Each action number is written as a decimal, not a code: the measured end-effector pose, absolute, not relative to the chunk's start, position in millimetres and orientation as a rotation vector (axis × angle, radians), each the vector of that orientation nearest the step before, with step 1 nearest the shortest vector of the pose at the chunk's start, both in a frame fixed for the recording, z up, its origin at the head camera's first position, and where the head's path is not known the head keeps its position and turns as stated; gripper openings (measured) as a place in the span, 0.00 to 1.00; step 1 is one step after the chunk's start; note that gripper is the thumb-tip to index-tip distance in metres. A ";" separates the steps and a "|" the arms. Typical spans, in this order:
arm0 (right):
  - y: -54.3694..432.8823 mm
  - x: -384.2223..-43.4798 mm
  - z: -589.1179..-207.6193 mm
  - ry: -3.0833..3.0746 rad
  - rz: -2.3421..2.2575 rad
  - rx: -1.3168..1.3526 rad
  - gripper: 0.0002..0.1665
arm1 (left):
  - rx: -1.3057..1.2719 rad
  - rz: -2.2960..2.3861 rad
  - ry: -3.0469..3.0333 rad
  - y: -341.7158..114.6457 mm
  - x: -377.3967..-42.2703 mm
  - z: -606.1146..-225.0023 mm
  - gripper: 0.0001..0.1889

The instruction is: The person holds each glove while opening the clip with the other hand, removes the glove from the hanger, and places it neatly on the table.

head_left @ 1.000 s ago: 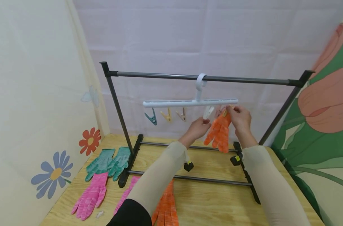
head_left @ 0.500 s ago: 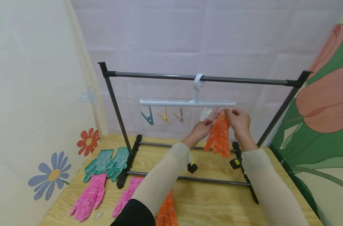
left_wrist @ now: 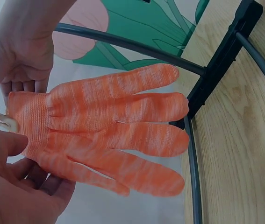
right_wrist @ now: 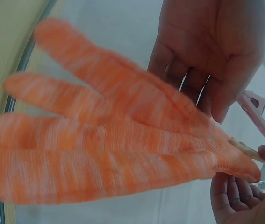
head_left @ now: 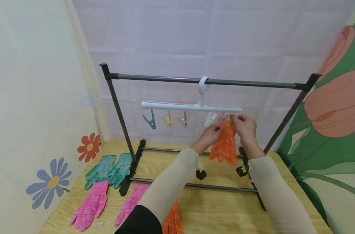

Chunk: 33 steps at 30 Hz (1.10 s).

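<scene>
An orange knit glove [head_left: 225, 144] hangs fingers-down under the right end of a white hanger [head_left: 177, 106]. My left hand [head_left: 208, 136] pinches the side of its cuff, the thumb in front and the other fingers behind the fabric. My right hand [head_left: 246, 129] pinches a cream-yellow clothespin [right_wrist: 247, 150] at the top of the cuff, whose tip lies over the knit. In the left wrist view the clothespin's rounded end [left_wrist: 10, 123] shows on the cuff edge. Beside the glove, a white clothespin [head_left: 210, 119] and a pink clothespin [right_wrist: 256, 112] hang from the hanger.
A black rack [head_left: 165, 78] carries the hanger. Teal [head_left: 151, 120], yellow [head_left: 167, 119] and beige [head_left: 182, 120] clothespins hang on its left half. Green gloves [head_left: 101, 169], pink gloves [head_left: 91, 204] and another orange glove [head_left: 174, 219] lie on the wooden table [head_left: 218, 211].
My left hand has moved right, from near the white clothespin to the glove's cuff. The right hand keeps its hold at the cuff, and the glove sits slightly lower.
</scene>
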State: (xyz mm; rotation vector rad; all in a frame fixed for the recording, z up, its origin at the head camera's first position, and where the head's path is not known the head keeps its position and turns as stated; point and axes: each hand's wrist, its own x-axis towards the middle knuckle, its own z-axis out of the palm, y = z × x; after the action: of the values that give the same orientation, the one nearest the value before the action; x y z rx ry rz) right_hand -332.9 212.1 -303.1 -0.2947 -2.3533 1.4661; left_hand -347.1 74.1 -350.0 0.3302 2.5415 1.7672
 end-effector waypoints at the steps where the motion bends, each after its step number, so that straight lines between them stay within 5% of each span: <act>1: 211.5 -333.0 -303.3 -2.349 1.463 -0.296 0.28 | 0.333 1.762 2.547 73.9 -346.8 -349.5 0.18; 33: 207.3 -334.4 -313.4 -2.252 1.347 -0.185 0.20 | 0.332 1.635 2.534 50.8 -342.2 -360.5 0.14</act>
State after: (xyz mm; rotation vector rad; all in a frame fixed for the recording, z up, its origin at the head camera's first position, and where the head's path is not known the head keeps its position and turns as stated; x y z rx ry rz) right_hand -334.4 207.3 -313.4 -0.1846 -2.2516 1.3467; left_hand -342.2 50.8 -360.5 0.3322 2.5339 1.6351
